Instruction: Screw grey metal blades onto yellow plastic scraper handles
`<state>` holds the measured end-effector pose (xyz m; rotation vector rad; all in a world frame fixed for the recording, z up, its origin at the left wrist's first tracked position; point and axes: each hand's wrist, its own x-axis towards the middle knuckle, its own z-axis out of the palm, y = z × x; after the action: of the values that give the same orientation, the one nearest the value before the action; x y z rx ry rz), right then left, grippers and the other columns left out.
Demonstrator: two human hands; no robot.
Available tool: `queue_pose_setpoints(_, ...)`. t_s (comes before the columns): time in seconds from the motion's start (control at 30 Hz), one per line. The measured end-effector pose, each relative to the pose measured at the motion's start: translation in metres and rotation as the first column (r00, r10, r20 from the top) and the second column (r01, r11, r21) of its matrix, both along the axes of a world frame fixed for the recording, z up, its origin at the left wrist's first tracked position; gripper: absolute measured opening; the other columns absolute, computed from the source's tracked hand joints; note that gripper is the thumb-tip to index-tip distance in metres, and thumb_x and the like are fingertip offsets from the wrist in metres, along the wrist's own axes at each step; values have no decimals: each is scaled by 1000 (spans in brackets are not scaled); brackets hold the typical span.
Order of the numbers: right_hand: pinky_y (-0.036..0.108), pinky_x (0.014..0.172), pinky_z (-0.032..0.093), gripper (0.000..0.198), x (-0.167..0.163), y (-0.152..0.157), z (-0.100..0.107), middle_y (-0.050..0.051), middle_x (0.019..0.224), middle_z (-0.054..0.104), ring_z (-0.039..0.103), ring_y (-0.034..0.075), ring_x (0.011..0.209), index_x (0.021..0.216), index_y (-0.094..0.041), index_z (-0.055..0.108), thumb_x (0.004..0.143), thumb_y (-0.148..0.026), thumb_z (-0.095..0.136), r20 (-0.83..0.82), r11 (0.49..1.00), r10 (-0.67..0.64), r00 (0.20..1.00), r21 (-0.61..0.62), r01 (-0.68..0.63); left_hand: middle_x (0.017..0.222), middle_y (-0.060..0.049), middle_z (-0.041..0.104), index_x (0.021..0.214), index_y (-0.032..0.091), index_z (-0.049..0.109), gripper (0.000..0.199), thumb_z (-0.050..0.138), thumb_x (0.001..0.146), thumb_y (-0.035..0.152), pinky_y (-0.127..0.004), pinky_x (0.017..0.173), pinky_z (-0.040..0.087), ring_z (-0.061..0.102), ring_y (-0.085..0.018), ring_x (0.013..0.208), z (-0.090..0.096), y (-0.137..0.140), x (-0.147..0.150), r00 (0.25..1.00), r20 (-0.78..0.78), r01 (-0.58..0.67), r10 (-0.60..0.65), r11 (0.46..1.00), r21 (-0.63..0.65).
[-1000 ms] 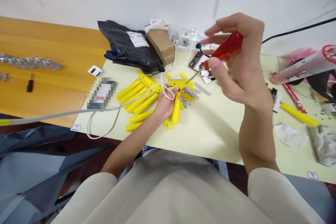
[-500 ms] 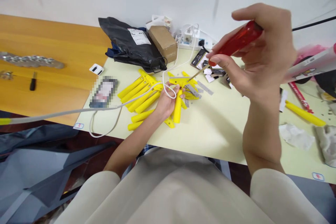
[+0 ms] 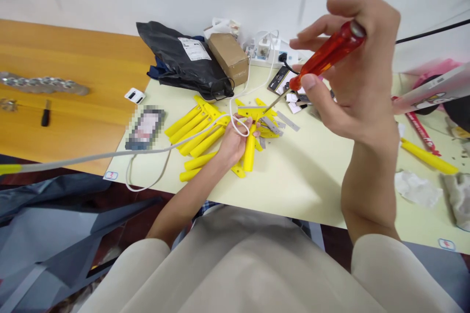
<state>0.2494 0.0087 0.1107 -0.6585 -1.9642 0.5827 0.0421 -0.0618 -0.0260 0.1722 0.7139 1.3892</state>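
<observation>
The right hand [image 3: 362, 73] is closed around a red-handled screwdriver [image 3: 326, 56], its tip at a yellow scraper's [image 3: 249, 151] head. The left hand [image 3: 233, 145] clamps the scraper near its neck.

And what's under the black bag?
Something dark blue pokes out at the left edge of the black bag. Whatever else lies beneath is covered; can't tell.

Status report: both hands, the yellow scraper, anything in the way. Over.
Left hand holding yellow scraper. Right hand holding red screwdriver, tip at scraper's head. White cable looping across left hand in this view; contact unclear.
</observation>
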Motion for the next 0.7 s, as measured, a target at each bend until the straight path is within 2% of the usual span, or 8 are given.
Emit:
queue_pose_setpoints(0.1,38,93,78,77,-1,2,-2,-3,161,53,81,26,117,161,-53,58,93,-53,94,-18,982,88,996,172,-83,93,0,70,93,23,51,44,88,83,1,-26,64,50,77,-20,90,0,-1,0,1000,27,7,-7,1000,22)
queue_pose_setpoints(0.17,35,91,77,84,-3,3,-2,-3,157,57,81,22,107,161,-53,59,88,-55,99,-18,970,23,1000,243,-18,93,0,70,93,23,51,44,88,83,1,-26,65,50,76,-19,90,-1,-2,0,999,34,16,-17,1000,23)
queue_pose_setpoints(0.33,45,115,72,69,-5,-1,1,-4,166,50,64,31,149,166,-58,51,105,-45,80,55,994,81,995,68,-84,92,0,68,92,24,50,45,89,84,3,-26,65,50,74,-18,87,-5,-1,1,1000,19,17,-18,1000,9)
queue_pose_setpoints(0.4,45,110,74,61,-5,-3,3,-2,157,59,73,31,137,158,-57,62,102,-44,83,0,993,104,995,63,-104,92,0,69,92,23,50,45,89,84,3,-26,65,50,73,-17,86,-6,0,1,1000,4,19,-19,1000,6)
queue_pose_setpoints(0.5,39,89,78,64,-5,-4,3,1,148,67,81,28,105,150,-52,73,90,-48,96,-43,988,-11,999,150,17,91,1,68,92,24,49,45,88,83,3,-26,65,50,72,-16,85,-6,0,0,1000,-10,23,-23,1000,5)
queue_pose_setpoints(0.57,37,92,77,72,-4,-4,4,0,158,61,78,28,116,159,-55,63,94,-50,93,30,989,-58,998,135,53,91,1,68,92,24,49,46,90,83,3,-25,65,50,73,-17,86,-6,0,-1,1000,-1,22,-22,1000,17)
queue_pose_setpoints(0.63,41,104,75,74,-3,-3,4,-3,166,51,70,30,138,168,-58,50,102,-49,83,98,996,26,995,85,-35,93,1,69,93,24,50,47,91,84,4,-25,65,50,73,-16,87,-7,0,-1,1000,8,22,-22,1000,22)
queue_pose_setpoints(0.7,46,107,75,68,-2,-3,4,-3,165,51,70,31,140,167,-57,52,105,-46,79,72,989,131,989,54,-135,95,0,70,94,24,51,47,91,84,3,-25,64,50,73,-16,86,-8,0,-1,1000,14,22,-22,1000,20)
